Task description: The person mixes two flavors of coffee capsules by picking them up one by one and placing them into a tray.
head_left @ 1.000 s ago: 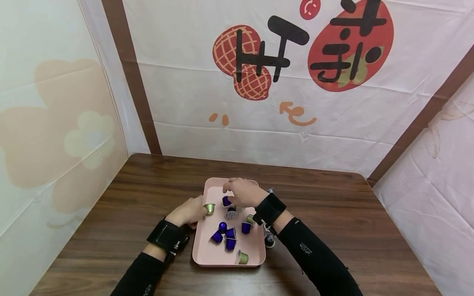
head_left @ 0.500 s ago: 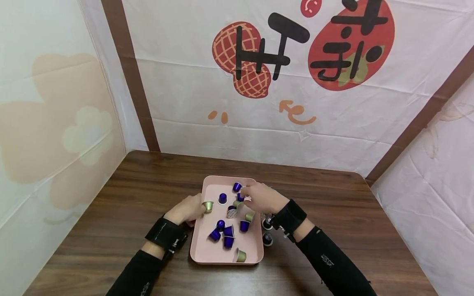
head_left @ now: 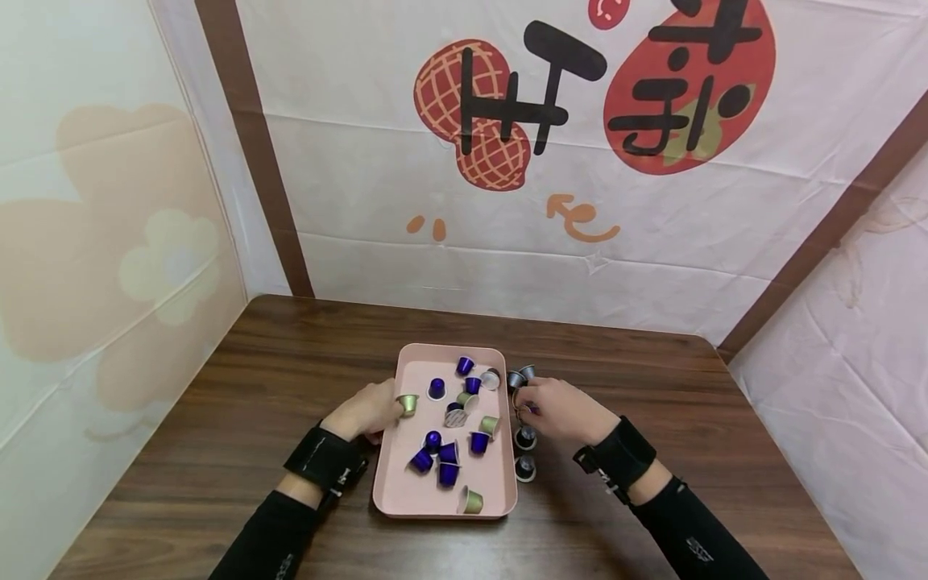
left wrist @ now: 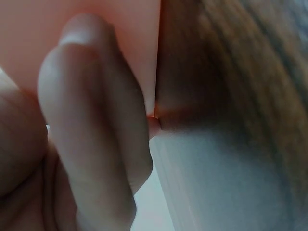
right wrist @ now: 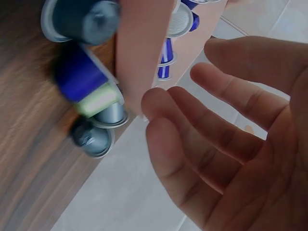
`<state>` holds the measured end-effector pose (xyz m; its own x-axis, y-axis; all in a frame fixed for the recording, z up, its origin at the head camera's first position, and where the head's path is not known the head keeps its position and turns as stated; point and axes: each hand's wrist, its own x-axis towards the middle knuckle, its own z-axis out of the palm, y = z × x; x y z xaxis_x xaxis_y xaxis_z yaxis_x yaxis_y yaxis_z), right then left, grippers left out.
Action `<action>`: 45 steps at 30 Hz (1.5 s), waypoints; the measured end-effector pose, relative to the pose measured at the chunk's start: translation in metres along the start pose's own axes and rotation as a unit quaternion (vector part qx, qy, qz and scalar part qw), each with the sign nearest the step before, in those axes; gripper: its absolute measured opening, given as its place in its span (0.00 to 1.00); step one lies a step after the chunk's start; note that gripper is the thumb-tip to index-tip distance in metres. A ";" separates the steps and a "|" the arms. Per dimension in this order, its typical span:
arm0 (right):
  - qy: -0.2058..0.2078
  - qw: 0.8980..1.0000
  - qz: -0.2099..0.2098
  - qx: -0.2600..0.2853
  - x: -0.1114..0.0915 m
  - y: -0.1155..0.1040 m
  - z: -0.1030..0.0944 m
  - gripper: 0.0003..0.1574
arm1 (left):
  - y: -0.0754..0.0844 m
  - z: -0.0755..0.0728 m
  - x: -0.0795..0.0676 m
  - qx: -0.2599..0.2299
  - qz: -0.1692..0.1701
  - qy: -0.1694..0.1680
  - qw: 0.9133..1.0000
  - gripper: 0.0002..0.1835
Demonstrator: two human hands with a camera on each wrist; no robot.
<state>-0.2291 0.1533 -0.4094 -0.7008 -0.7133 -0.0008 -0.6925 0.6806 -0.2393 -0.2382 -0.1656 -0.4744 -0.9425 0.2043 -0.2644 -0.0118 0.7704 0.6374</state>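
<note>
A pink tray [head_left: 395, 487] lies on the table, with blue, green and silver coffee capsules scattered in it. My left hand [head_left: 368, 409] grips the tray's left rim, beside a gold-green capsule [head_left: 408, 404]; in the left wrist view its curled fingers [left wrist: 89, 120] cover part of the tray's pink side. Just outside the right rim, my right hand [head_left: 569, 412] hovers over a row of dark and silver capsules. The right wrist view shows its fingers and thumb apart, holding nothing. A blurred blue capsule [right wrist: 79, 74] is below the fingertips, near a dark capsule [right wrist: 89, 21].
Two dark capsules [head_left: 525, 453] stand along the tray's right side, with grey-silver capsules [head_left: 519, 377] farther back. The brown wooden table [head_left: 689, 451] extends to both sides. A printed fabric wall [head_left: 348, 185] rises behind it.
My right hand has moved right, from above the tray's upper middle to past its right rim, uncovering capsules at the back right of the tray. My left hand stays at the left rim.
</note>
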 end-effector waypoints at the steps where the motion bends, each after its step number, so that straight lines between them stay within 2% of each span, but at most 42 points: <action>1: 0.000 1.000 0.001 -0.002 -0.004 0.001 0.001 0.06 | 0.000 0.000 0.000 0.000 0.000 0.000 1.000 0.10; 8: -0.018 1.000 -0.009 -0.001 -0.024 0.002 0.015 0.10 | 0.001 -0.002 -0.001 -0.006 0.003 0.002 1.000 0.10; 12: -0.022 0.999 -0.030 -0.002 -0.034 -0.003 0.025 0.09 | 0.001 0.001 -0.001 -0.010 0.005 0.000 1.000 0.11; 17: -0.028 0.999 -0.033 0.001 -0.043 -0.009 0.034 0.07 | -0.001 0.004 -0.001 -0.010 0.008 0.002 1.000 0.11; 28: -0.041 0.998 -0.037 0.008 -0.044 -0.010 0.047 0.10 | 0.000 0.004 -0.002 -0.009 0.009 0.004 1.000 0.11; 36: -0.046 0.997 -0.056 -0.018 -0.043 -0.011 0.055 0.10 | 0.001 0.003 0.000 -0.010 0.006 0.005 1.000 0.14; 45: -0.057 0.998 -0.039 -0.004 -0.047 -0.011 0.055 0.09 | 0.000 0.001 -0.001 -0.007 0.012 0.000 1.000 0.13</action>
<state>-0.1793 0.1699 -0.4600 -0.6216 -0.7778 -0.0926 -0.7456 0.6238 -0.2346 -0.2366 -0.1650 -0.4749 -0.9425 0.2226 -0.2492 0.0057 0.7563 0.6542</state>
